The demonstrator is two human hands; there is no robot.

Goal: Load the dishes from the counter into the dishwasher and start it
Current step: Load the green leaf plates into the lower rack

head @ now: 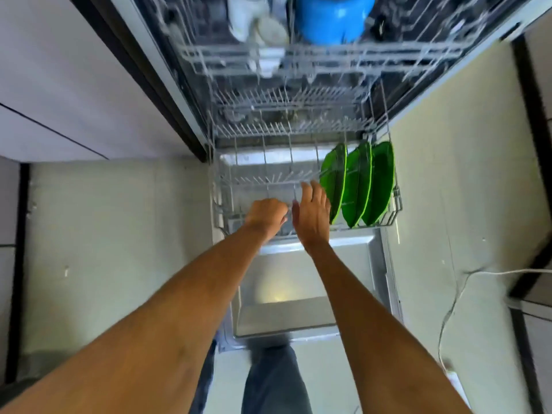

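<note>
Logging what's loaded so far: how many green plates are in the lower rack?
3. All stand on edge side by side at the lower rack's right end: the left green plate, the middle green plate, the right green plate. None seems hidden.

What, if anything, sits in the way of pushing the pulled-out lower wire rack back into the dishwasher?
Nothing visible blocks it. The lower wire rack rests over the open steel door, three green plates standing inside its right end. The left hand grips the front rail; the right hand is beside it.
</note>
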